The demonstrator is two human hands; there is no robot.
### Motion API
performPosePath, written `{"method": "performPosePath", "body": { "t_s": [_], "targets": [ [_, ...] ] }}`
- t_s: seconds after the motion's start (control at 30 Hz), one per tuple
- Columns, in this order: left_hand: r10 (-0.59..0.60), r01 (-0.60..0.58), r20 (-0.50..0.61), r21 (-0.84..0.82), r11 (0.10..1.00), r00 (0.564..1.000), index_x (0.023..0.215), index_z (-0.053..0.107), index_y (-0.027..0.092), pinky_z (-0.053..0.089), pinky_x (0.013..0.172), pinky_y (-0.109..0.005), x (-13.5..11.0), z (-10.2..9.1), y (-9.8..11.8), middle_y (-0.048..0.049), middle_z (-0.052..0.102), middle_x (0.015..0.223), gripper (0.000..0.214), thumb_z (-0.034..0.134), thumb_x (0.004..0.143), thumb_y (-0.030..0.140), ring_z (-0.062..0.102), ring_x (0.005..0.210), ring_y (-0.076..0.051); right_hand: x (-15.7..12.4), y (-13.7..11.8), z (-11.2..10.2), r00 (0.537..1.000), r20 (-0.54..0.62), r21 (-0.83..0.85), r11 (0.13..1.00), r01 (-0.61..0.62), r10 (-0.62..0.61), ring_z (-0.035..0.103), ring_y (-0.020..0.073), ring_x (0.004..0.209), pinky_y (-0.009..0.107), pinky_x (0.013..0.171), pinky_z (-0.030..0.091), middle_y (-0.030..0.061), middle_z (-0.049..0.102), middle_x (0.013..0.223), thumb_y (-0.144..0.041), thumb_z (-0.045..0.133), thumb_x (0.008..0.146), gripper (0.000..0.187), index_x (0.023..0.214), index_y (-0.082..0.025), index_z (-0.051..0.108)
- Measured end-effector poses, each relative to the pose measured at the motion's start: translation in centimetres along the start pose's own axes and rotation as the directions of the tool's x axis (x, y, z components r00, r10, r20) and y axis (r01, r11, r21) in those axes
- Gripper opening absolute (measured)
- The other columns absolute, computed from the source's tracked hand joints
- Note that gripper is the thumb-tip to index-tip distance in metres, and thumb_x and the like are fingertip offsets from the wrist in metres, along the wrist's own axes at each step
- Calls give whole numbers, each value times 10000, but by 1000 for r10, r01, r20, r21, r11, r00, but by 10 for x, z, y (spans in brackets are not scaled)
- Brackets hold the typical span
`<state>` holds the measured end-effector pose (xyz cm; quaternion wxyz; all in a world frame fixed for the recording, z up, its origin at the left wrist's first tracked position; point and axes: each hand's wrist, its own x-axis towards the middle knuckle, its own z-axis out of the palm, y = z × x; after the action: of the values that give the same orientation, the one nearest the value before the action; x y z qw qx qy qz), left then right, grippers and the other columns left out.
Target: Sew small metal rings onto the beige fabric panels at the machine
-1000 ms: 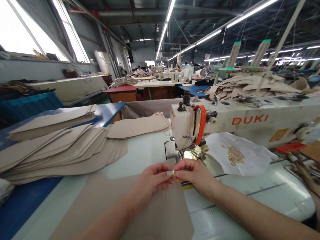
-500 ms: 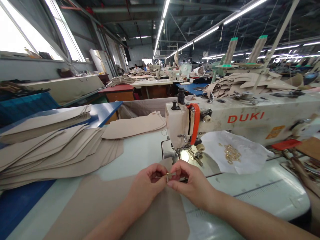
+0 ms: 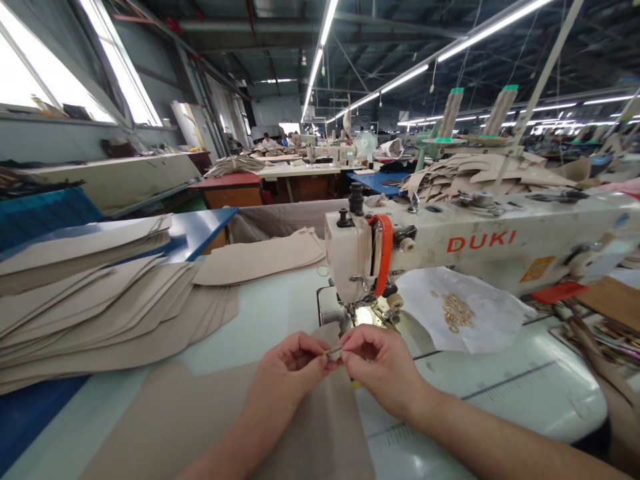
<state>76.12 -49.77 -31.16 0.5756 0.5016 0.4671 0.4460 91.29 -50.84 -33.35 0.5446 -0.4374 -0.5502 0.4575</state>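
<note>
My left hand (image 3: 287, 370) and my right hand (image 3: 383, 370) meet fingertip to fingertip just in front of the needle of a white DUKI sewing machine (image 3: 480, 243). Both pinch a small gold metal ring (image 3: 334, 350) threaded on a narrow tab at the edge of a tan fabric piece (image 3: 210, 420). That piece lies flat on the pale table (image 3: 525, 393) under my forearms. The fingers of each hand are curled closed around the ring and tab.
A fanned stack of tan cut pieces (image 3: 110, 307) fills the left, partly on a blue board (image 3: 205, 223). More pieces (image 3: 260, 257) lie behind. A white sheet holds several gold rings (image 3: 455, 313) right of the needle. Other workstations and people sit far back.
My hands have stayed in front of the needle, turning the ring from flat to edge-on between the fingertips. The view has shifted slightly, so the machine sits further left.
</note>
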Motion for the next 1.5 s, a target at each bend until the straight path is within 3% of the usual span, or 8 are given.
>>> {"method": "performPosePath", "body": {
  "t_s": [0.13, 0.37, 0.7, 0.87, 1.03, 1.23, 1.33, 1.5],
  "targets": [
    [-56, 59, 53, -44, 997, 997, 666, 599, 161, 498, 650, -217, 2, -2, 0, -8, 667, 657, 229, 756, 529, 256, 617, 631, -129, -1, 2, 0, 1000, -15, -69, 998, -3, 2, 582, 123, 629, 236, 621, 467, 10, 656, 721, -149, 549, 638, 44, 621, -183, 569],
    [76, -81, 58, 87, 993, 995, 672, 583, 169, 488, 621, -219, -1, -2, -11, 10, 637, 633, 210, 743, 599, 284, 604, 621, -129, -5, 0, -2, 998, 46, -173, 983, 59, -52, 581, 121, 646, 225, 620, 459, 8, 653, 714, -125, 542, 659, 81, 613, -184, 571],
    [165, -167, 29, 203, 965, 986, 685, 559, 184, 483, 626, -224, -5, -5, -12, 7, 619, 694, 149, 678, 658, 268, 588, 651, -132, -4, 3, -6, 991, 108, 9, 997, -76, 75, 598, 125, 629, 221, 599, 448, -13, 654, 667, -184, 610, 705, 56, 758, -190, 626],
    [184, -187, 35, 233, 954, 982, 689, 561, 187, 486, 647, -231, -6, -5, -12, 7, 631, 713, 127, 660, 679, 266, 598, 668, -136, -5, -1, -11, 990, 138, -212, 977, 20, 9, 533, 111, 591, 209, 560, 401, -14, 602, 635, -185, 579, 755, 84, 723, -182, 656],
    [144, -144, 21, 292, 946, 989, 680, 583, 188, 477, 644, -240, -7, -5, -13, 5, 655, 684, 127, 664, 680, 286, 610, 662, -149, -5, -6, -13, 960, 203, -514, 814, 271, -192, 476, 104, 585, 212, 562, 353, -29, 534, 617, -131, 538, 749, 109, 679, -185, 601],
    [75, -97, 71, 409, 907, 995, 747, 609, 186, 508, 688, -294, -1, -9, 0, -31, 699, 725, 121, 608, 686, 291, 652, 710, -198, -3, -4, -14, 984, 148, -534, 829, 164, -99, 447, 90, 526, 199, 510, 321, -49, 511, 559, -90, 535, 675, 113, 611, -181, 557],
    [187, -217, 112, 571, 792, 976, 1045, 581, 187, 490, 874, -385, 4, -16, 2, -84, 687, 1032, 331, 551, 723, 258, 636, 963, -244, 0, -8, -17, 996, 74, -484, 875, -12, 54, 436, 83, 500, 189, 485, 318, -57, 513, 523, -75, 544, 643, 122, 582, -180, 555],
    [340, -458, 336, 792, 404, 879, 1255, 478, 165, 389, 1020, -465, 4, -24, -20, -134, 556, 1270, 442, 458, 824, 265, 511, 1177, -267, 13, -14, -21, 961, 56, -433, 874, -220, 270, 476, 89, 425, 181, 424, 350, -60, 519, 453, -81, 540, 624, 125, 576, -190, 580]
  ]
}}
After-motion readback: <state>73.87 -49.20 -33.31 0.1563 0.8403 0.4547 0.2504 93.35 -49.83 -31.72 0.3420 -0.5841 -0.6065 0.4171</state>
